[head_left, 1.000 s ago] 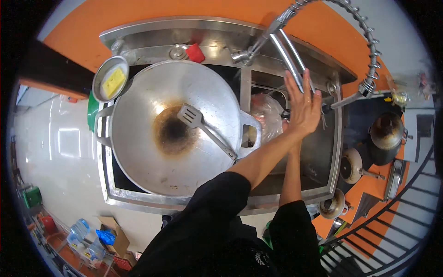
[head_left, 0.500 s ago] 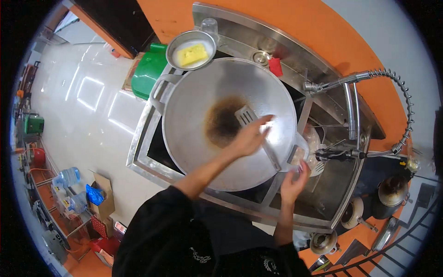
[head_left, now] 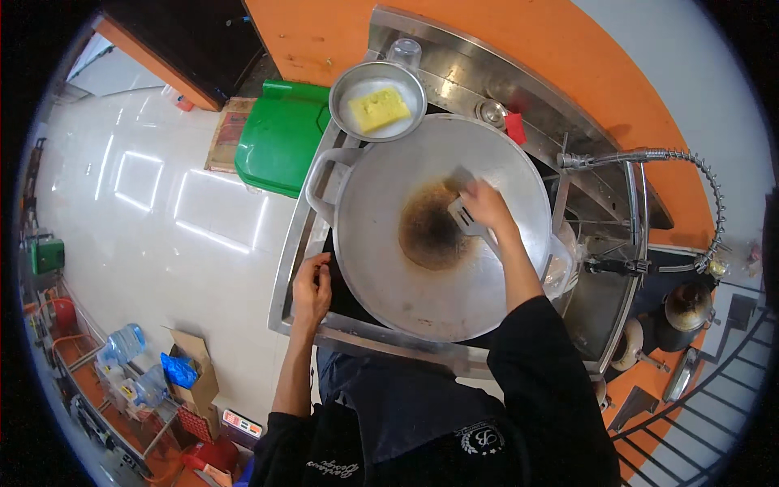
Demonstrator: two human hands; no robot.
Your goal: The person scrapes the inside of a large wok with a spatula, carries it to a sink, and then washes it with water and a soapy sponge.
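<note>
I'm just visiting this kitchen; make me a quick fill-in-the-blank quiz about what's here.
1. The sponge in the metal bowl is ____ in colour.
2. Over the wok, by the slotted spatula, is the person's ____ hand.
3. The wall beside the dark doorway is ____.
4. In this picture, the cardboard box is to the wok's ____.

Missing words: yellow; right; orange; left.

A black cloth top (head_left: 531, 458) with loose, wide sleeves (head_left: 537, 353), leaving both forearms (head_left: 294, 369) bare. On its front, a white emblem (head_left: 482, 439) with leafy sprig and small stars, and white slanted script lettering (head_left: 331, 470); beside these, a dark blue-grey cloth panel (head_left: 398, 385).
</note>
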